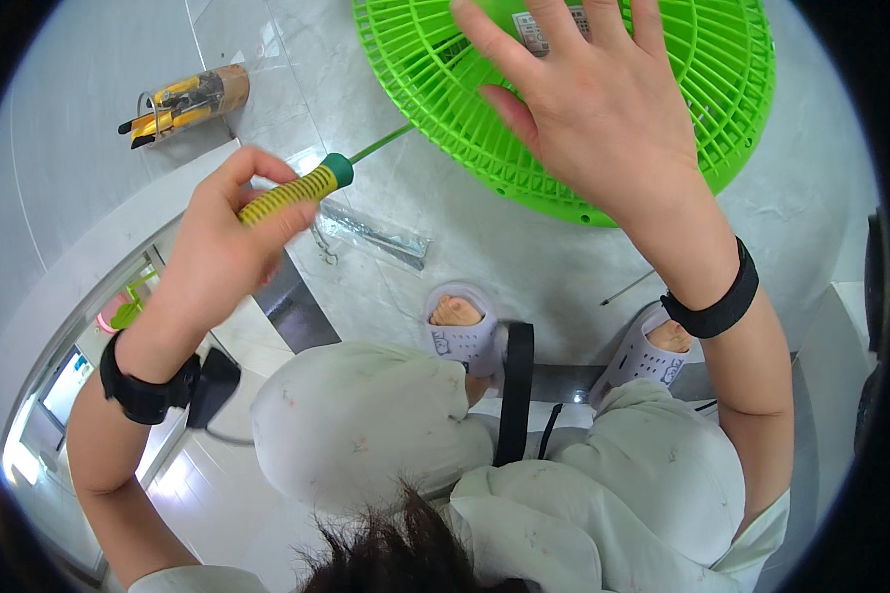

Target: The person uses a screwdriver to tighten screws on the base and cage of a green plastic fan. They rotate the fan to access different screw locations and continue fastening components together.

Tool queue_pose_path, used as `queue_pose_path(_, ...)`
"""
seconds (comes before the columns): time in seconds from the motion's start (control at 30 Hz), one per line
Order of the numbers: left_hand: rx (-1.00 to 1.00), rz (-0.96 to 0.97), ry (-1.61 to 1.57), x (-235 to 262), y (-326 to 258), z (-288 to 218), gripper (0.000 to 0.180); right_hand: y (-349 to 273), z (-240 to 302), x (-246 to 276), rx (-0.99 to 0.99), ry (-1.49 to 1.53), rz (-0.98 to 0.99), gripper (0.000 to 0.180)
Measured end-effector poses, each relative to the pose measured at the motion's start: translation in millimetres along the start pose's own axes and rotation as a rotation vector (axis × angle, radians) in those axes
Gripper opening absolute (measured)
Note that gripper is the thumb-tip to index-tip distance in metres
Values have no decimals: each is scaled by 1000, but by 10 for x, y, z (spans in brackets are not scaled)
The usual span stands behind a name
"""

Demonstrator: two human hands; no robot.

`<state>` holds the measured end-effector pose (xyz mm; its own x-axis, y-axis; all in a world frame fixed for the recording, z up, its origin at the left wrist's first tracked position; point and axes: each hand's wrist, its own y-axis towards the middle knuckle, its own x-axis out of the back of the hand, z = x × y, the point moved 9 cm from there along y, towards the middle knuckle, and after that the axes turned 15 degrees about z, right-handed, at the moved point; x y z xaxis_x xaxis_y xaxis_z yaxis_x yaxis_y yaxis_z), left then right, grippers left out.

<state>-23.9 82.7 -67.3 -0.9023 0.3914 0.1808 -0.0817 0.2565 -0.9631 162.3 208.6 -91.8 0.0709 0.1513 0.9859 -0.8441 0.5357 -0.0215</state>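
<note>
Green plastic forms the fan grille, which lies on the pale marble floor at the top of the view. The right hand rests flat on the grille with fingers spread and extended, gripping nothing. The left hand is closed in a fist around the yellow-and-green ribbed handle of a screwdriver; the green shaft points toward the grille's lower left rim. A clear plastic bag lies on the floor just beside the screwdriver hand. A tool holder with yellow-handled tools lies on its side at upper left. Both wrists carry black bands. Two pale sandals show below the grille.
</note>
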Motion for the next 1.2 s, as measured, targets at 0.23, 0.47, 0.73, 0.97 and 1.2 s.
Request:
queue_pose_path(0.23, -234, -304, -89, 84, -179, -175, 25, 31, -54, 108, 15, 62, -135, 44)
queue_pose_path(0.47, 97, -7, -233, -28, 18, 119, 21, 20, -22, 108, -10, -5, -186, 44)
queue_pose_path(0.73, -70, -96, -111, 10, 19, 31, 29, 16, -27, 60, -1, 77, 30, 45)
queue_pose_path(0.97, -134, -99, 518, -190, 7, -261, 35, 45, 23, -57, -44, -82, 76, 48)
queue_pose_path(1.2, -260, -321, 742, 208, -18, -373, 31, -159, -146, 134, 58, 33, 219, 75)
